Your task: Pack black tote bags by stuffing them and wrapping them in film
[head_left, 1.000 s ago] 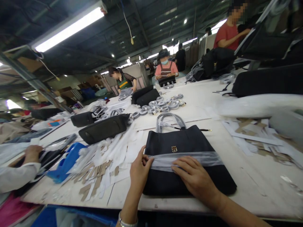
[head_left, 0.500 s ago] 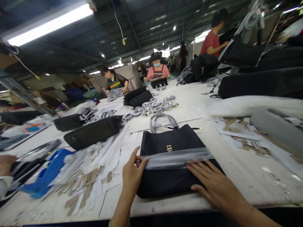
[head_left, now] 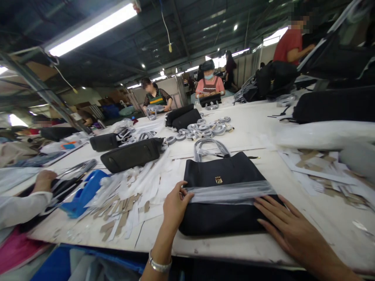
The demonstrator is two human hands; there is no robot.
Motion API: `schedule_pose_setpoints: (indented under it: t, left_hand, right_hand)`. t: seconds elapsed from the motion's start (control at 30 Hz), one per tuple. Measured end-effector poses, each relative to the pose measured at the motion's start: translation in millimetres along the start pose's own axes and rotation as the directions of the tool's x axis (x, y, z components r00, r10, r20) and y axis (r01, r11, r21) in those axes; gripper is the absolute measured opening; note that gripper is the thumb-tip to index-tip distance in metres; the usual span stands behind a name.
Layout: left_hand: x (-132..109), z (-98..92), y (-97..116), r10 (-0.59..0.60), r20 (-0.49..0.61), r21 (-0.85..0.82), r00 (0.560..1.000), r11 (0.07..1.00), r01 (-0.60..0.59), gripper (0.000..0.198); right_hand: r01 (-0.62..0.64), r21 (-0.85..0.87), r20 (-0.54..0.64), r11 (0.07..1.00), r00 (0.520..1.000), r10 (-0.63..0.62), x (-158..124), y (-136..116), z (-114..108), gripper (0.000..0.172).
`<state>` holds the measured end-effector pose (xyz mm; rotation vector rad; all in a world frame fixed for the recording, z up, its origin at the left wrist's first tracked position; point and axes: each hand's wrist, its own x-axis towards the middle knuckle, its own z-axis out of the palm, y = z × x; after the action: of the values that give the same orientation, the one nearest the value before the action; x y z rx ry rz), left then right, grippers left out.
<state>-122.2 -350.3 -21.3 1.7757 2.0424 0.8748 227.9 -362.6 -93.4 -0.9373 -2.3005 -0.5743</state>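
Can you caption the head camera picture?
Left hand and right hand touch a translucent strip across a black bag.

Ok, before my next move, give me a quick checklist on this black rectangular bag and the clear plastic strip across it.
1. Left hand at the left end of the clear plastic strip: ok; pinching or only pressing, cannot tell.
2. Right hand open near the strip's right end: ok.
3. Gold-coloured metal clasp uncovered: ok, above the strip.
4. Strip smooth: not ok, lengthwise creases show.
5. Looped grey plastic-wrapped handle away from the strip: ok, beyond the top edge of the black rectangular bag.
6. Strip on the bag's underside: cannot tell, hidden.
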Motion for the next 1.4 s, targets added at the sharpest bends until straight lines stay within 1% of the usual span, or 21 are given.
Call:
schedule_pose_setpoints:
  t: [0.07,0.13,0.2,0.23,0.27,0.3,0.33,0.37,0.4,0.43,0.47,0.6,0.67,0.7,0.83,0.93,1.03,1.1,1.2,1.3,1.4]
  left_hand:
    - [-1.2,3.2,-3.7,0.017,-0.011,0.014,1.000,1.000,-0.017,0.036]
    - [-4.0,5.3,-3.5,0.041,-0.035,0.073,0.999,0.997,-0.038,0.038]
    - [-7.5,7.1,1.2,0.144,-0.079,0.226,0.986,0.966,-0.123,0.042]
    - [-9.2,8.4,4.4,0.239,-0.091,0.334,0.967,0.922,-0.196,0.047]
    - [-10.5,10.1,7.3,0.355,-0.069,0.442,0.932,0.849,-0.291,0.052]
    - [-11.5,12.1,9.4,0.473,-0.008,0.525,0.881,0.752,-0.399,0.057]
    - [-11.9,14.3,10.1,0.568,0.082,0.568,0.819,0.649,-0.506,0.061]
    - [-11.9,16.5,9.3,0.626,0.175,0.570,0.760,0.565,-0.597,0.062]
    - [-11.5,18.4,7.1,0.652,0.255,0.544,0.714,0.515,-0.663,0.061]
    - [-10.8,19.8,3.8,0.656,0.312,0.504,0.687,0.499,-0.705,0.060]
    - [-10.0,20.6,0.0,0.647,0.341,0.465,0.682,0.514,-0.721,0.061]
    - [-7.9,19.1,-11.3,0.572,0.338,0.311,0.747,0.682,-0.662,0.068]
    - [-7.7,18.3,-13.0,0.548,0.329,0.249,0.769,0.735,-0.630,0.067]
    - [-7.5,18.6,-13.5,0.547,0.327,0.229,0.770,0.745,-0.627,0.067]
    - [-6.9,22.4,-16.7,0.582,0.313,0.208,0.751,0.729,-0.652,0.066]
    - [-7.2,25.1,-19.8,0.589,0.293,0.213,0.753,0.727,-0.652,0.064]
    - [-8.5,26.6,-21.9,0.601,0.270,0.224,0.752,0.721,-0.656,0.063]
    - [-9.4,27.6,-22.9,0.609,0.252,0.242,0.752,0.713,-0.658,0.063]
    - [-10.0,29.4,-24.2,0.617,0.243,0.278,0.749,0.695,-0.663,0.067]
    - [-10.0,31.3,-25.1,0.618,0.245,0.316,0.747,0.677,-0.664,0.071]
    - [-10.4,32.9,-25.2,0.616,0.234,0.340,0.752,0.673,-0.657,0.073]
  right_hand:
    - [0.006,0.030,-0.045,1.000,0.999,-0.004,10.9,-1.0,-13.9,0.031]
    - [0.014,0.045,-0.061,0.999,0.998,-0.011,26.5,-0.9,-22.0,0.033]
    - [0.018,0.031,-0.023,0.999,1.000,-0.017,41.0,2.4,-18.8,0.041]
    - [0.025,0.018,0.007,1.000,1.000,-0.025,45.8,5.3,-13.1,0.044]
    - [0.030,0.005,0.040,1.000,0.999,-0.030,48.4,8.8,-5.6,0.047]
    - [0.030,-0.006,0.073,1.000,0.997,-0.029,48.6,12.3,2.9,0.048]
    - [0.026,-0.013,0.101,1.000,0.995,-0.024,46.9,15.7,11.1,0.049]
    - [0.019,-0.015,0.123,1.000,0.992,-0.017,43.8,18.7,18.3,0.050]
    - [0.009,-0.014,0.140,1.000,0.990,-0.007,39.8,21.2,23.8,0.052]
    - [-0.004,-0.012,0.154,1.000,0.988,0.006,35.7,23.3,27.3,0.053]
    - [-0.013,-0.010,0.161,1.000,0.987,0.014,31.8,25.1,29.1,0.054]
    - [-0.051,0.003,0.179,0.999,0.983,0.049,23.4,28.3,26.4,0.059]
    - [-0.091,0.016,0.192,0.996,0.978,0.086,22.3,27.3,24.3,0.060]
    - [-0.113,0.025,0.197,0.993,0.975,0.106,22.2,26.4,23.3,0.060]
    - [-0.162,0.052,0.230,0.985,0.962,0.146,23.9,23.1,17.2,0.053]
    - [-0.114,0.039,0.243,0.993,0.965,0.101,30.0,25.6,10.2,0.048]
    - [-0.036,0.038,0.211,0.999,0.977,0.027,39.0,32.8,6.1,0.039]
    - [0.012,0.052,0.176,0.999,0.984,-0.021,44.3,38.7,6.8,0.041]
    - [0.051,0.079,0.135,0.996,0.989,-0.061,48.2,46.5,12.0,0.052]
    - [-0.027,0.081,0.158,0.996,0.987,0.014,46.1,51.4,16.3,0.062]
    - [-0.158,0.108,0.256,0.981,0.958,0.126,41.2,53.8,10.4,0.068]
